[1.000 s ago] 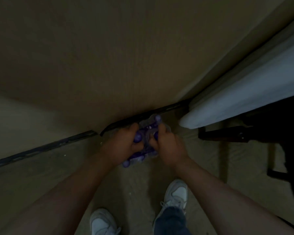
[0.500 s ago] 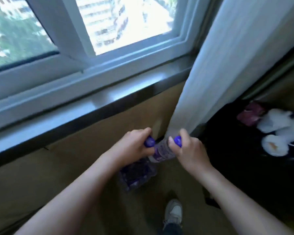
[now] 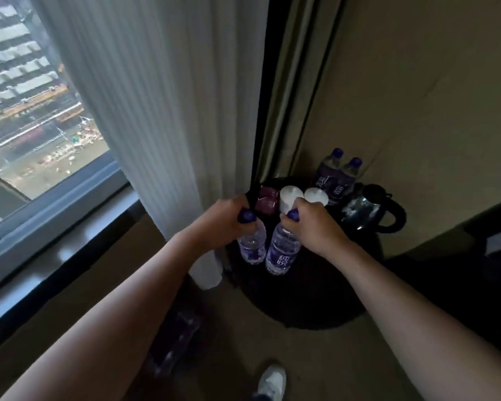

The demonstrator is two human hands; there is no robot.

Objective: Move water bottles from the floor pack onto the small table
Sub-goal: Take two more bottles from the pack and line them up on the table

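The left hand (image 3: 223,224) is gripping a clear plastic purple-capped water bottle (image 3: 252,244) by its neck; the right hand (image 3: 313,224) is clasping a second such bottle (image 3: 282,251) likewise, leaving both bases free for setting upright on the small round dark table (image 3: 310,302) beneath. The shrink-wrapped floor pack (image 3: 174,342) is lying below the left forearm.

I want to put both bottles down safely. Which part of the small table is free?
The near half of the small table, below the two held bottles, looks bare. The far side is crowded: cups, kettle, two standing bottles.
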